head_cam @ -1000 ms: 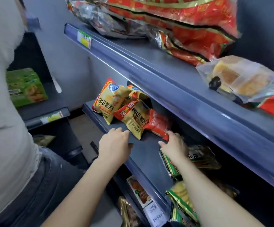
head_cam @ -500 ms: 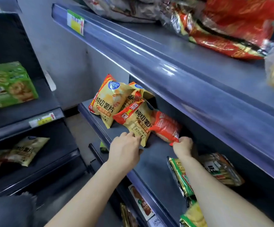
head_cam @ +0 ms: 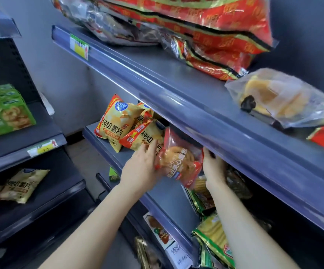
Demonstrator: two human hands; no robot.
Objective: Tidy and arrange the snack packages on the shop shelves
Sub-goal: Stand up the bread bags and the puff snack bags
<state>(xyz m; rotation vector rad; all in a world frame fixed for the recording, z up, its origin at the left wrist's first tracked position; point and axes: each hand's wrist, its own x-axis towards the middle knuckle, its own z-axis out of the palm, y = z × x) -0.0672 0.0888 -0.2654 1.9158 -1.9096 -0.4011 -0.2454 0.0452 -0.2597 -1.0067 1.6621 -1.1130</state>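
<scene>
A red snack packet (head_cam: 179, 160) with a round pastry printed on it is held upright between both hands above the middle shelf (head_cam: 169, 199). My left hand (head_cam: 140, 168) grips its left edge, my right hand (head_cam: 213, 167) its right edge, just under the upper shelf's front rail (head_cam: 176, 105). Behind the packet, yellow potato chip bags (head_cam: 114, 123) lean together at the shelf's left end; the nearer chip bag (head_cam: 141, 136) touches my left fingers.
The upper shelf carries large red bags (head_cam: 215, 35) and a clear bread bag (head_cam: 277, 98). Green and yellow packets (head_cam: 213, 235) lie at the middle shelf's right. A side rack on the left holds a green box (head_cam: 4, 111) and another chip bag (head_cam: 21, 185).
The red packet lay flat on the shelf with my right hand at its corner. Now both hands have raised it upright, and my left hand has moved from the chip bag onto it.
</scene>
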